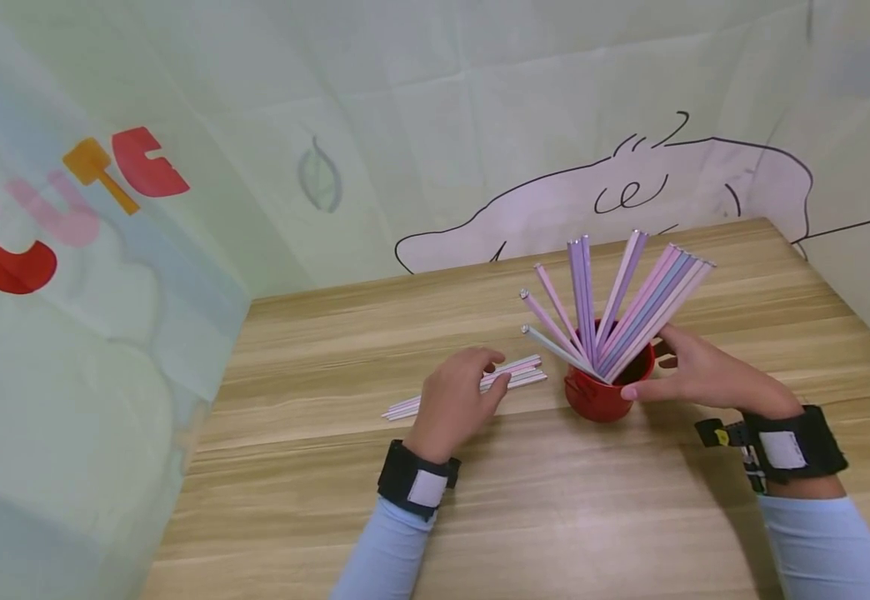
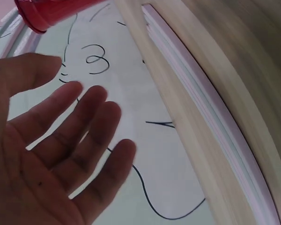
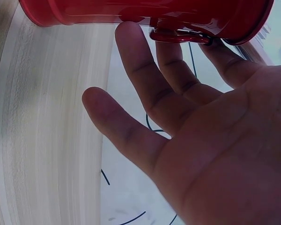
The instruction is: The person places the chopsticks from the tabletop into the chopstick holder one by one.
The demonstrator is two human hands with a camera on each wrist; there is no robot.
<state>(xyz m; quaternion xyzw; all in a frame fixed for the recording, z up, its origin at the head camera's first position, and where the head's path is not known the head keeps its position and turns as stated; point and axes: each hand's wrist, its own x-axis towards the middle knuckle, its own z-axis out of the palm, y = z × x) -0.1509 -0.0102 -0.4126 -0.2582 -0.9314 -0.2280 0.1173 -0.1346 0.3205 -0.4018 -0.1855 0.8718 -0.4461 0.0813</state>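
A small red bucket (image 1: 600, 407) with loop handles stands on the wooden table, holding a fan of slim pencil-like sticks (image 1: 675, 304) in pink, purple and blue with shiny ends. My right hand (image 1: 712, 379) holds the bucket at its right side, thumb on the front rim and fingers behind. In the right wrist view, fingertips meet the red wall by a handle (image 3: 182, 36), while the little finger stands apart. Several more sticks (image 1: 403, 408) lie in a row left of the bucket. Over them is my left hand (image 1: 456, 398), its fingers (image 2: 103, 122) loosely bent, its palm bare.
A printed cloth (image 1: 405, 125) with cartoon line drawings hangs behind the table's back edge, and another covers the left side with coloured letters (image 1: 90, 162). Bare wood table (image 1: 525, 517) stretches in front of the hands. Both wrists wear black straps (image 1: 795, 446).
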